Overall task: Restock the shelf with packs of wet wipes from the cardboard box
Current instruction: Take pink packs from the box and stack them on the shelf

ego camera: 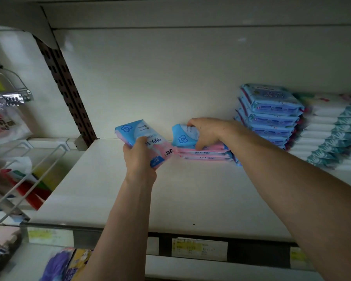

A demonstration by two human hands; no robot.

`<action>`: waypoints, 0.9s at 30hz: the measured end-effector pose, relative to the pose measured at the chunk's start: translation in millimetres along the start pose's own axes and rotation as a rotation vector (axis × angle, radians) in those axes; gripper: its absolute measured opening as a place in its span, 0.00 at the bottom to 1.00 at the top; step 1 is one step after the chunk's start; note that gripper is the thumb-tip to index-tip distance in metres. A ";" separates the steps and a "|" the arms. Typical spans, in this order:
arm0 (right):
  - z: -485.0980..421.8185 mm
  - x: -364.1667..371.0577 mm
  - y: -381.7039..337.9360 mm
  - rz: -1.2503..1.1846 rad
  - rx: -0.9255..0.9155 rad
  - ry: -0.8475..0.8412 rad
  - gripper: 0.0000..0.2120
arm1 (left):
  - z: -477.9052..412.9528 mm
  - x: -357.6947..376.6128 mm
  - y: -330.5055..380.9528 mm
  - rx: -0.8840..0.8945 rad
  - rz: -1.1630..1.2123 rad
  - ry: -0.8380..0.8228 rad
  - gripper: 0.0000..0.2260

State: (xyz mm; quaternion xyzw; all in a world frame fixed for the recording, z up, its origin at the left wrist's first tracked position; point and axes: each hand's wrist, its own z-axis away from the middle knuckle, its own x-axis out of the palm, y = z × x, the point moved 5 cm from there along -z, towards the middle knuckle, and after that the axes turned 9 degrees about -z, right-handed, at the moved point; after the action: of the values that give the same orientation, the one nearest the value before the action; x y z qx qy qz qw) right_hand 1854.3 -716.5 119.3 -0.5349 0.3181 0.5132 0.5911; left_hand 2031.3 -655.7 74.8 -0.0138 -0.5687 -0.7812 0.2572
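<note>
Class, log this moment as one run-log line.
phase: stocking shelf | left hand: grips left pack above shelf | right hand: grips right pack atop pink stack

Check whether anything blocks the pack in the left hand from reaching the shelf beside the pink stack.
Nothing visible does: the pack in the left hand hangs over bare shelf, left of the stack.

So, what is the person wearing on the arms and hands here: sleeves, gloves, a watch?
Nothing that shows. The left hand and right hand are bare, with no gloves, watch or wristband in view, and no sleeve shows on either arm up to the frame edge.
</note>
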 end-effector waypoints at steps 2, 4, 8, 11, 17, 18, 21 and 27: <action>-2.1 1.4 0.2 0.052 -0.006 0.010 0.32 | -0.4 0.5 1.4 0.004 -0.001 -0.002 0.13; -3.8 3.5 0.7 0.126 -0.006 0.026 0.30 | -1.5 0.4 2.5 0.007 -0.016 0.004 0.12; -2.1 -1.2 2.7 0.131 0.013 -0.012 0.36 | -3.0 3.1 4.5 0.009 -0.048 0.002 0.08; 4.4 -24.0 4.1 0.020 0.029 0.007 0.40 | -3.8 8.3 5.0 0.000 -0.066 -0.007 0.06; 22.4 -7.5 4.3 0.149 0.065 -0.052 0.37 | -5.5 13.9 2.9 -0.005 -0.070 -0.011 0.07; 22.4 -3.5 4.6 0.195 0.052 -0.031 0.35 | -6.5 13.0 3.2 -0.003 -0.073 -0.004 0.07; 19.3 -8.4 9.1 0.198 0.026 0.039 0.32 | -8.2 8.9 4.5 -0.002 -0.070 0.012 0.07; 25.2 -41.4 7.3 -0.174 -0.006 0.154 0.28 | -11.0 5.0 4.6 -0.020 -0.042 0.038 0.07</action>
State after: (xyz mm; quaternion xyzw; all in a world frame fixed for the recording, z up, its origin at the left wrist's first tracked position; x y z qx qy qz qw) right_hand 1831.8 -704.1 161.0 -0.6001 0.3132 0.4185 0.6055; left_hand 2031.8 -668.5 76.5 0.0105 -0.5559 -0.7923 0.2512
